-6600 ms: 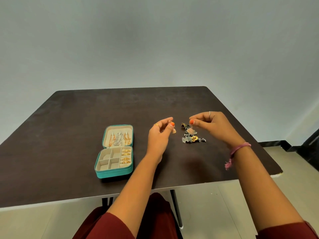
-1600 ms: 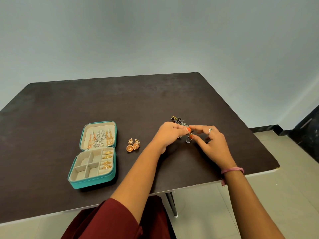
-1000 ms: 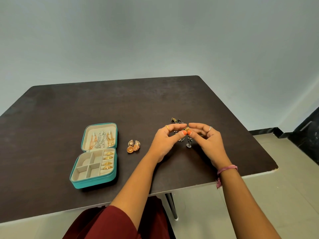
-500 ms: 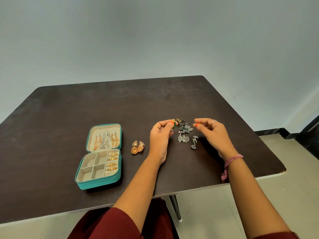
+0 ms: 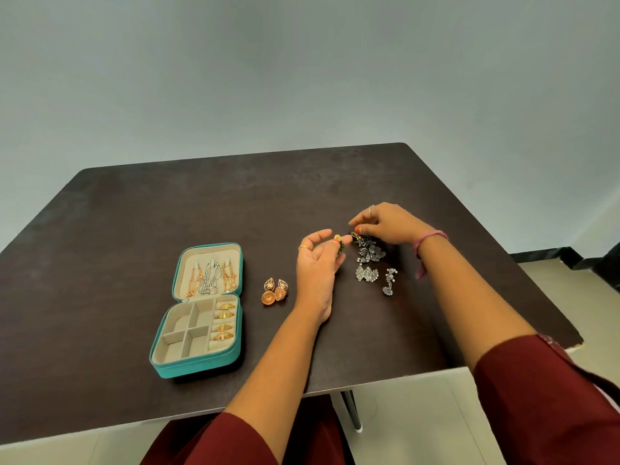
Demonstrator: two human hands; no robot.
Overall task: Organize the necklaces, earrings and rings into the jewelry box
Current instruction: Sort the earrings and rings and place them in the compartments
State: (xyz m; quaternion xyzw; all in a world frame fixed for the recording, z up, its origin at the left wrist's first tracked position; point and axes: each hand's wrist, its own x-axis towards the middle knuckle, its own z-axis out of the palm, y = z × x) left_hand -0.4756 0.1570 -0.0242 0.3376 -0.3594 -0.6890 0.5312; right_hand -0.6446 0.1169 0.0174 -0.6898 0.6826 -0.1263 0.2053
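My left hand (image 5: 318, 260) pinches 1 small yellow-green earring (image 5: 339, 242) while my right hand (image 5: 389, 223) nips the tangled cluster (image 5: 367, 250) just beside it, so I should tease them apart slowly, without yanking.

A plain room, most likely in a home: a dark wood-grain table (image 5: 235, 209) stands against a bare grey-blue wall (image 5: 302, 78), with pale floor tiles (image 5: 553, 273) and a dark skirting (image 5: 543, 256) at right (nothing points to a shop or workshop).
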